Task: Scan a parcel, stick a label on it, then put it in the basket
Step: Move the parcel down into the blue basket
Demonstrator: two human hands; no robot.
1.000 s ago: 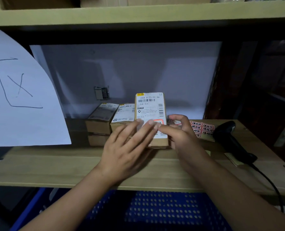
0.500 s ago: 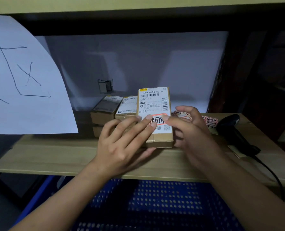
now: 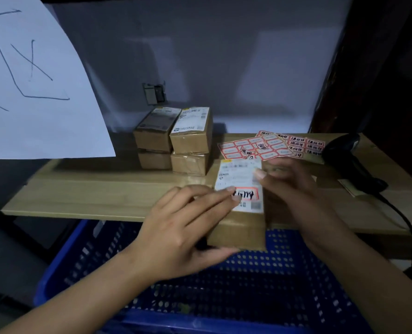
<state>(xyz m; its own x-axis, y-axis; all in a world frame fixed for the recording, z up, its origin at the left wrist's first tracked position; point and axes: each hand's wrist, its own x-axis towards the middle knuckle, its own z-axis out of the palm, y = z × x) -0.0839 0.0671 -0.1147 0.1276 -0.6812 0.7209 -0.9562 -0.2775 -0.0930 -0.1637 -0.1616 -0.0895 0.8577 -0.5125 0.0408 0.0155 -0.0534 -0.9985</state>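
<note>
A small brown cardboard parcel (image 3: 238,227) with a white shipping label sticks out over the front edge of the wooden shelf, above the blue perforated basket (image 3: 224,285). A red-bordered label (image 3: 247,194) sits on its shipping label. My left hand (image 3: 183,235) grips the parcel's left side, thumb under it and fingertips on top beside the red label. My right hand (image 3: 294,194) holds its right side, one finger resting on the top. Sheets of red-bordered labels (image 3: 270,145) lie on the shelf behind. The black scanner (image 3: 352,162) lies at the right.
Several more brown parcels (image 3: 176,141) are stacked in two piles at the back of the wooden shelf (image 3: 92,191). A white paper sheet with pen lines (image 3: 31,80) hangs at the left. The scanner's cable (image 3: 407,227) runs off the right front edge.
Both hands have drawn the parcel back from the stacks to the shelf's front edge, over the basket. The red label stays on its top. The view has tilted down.
</note>
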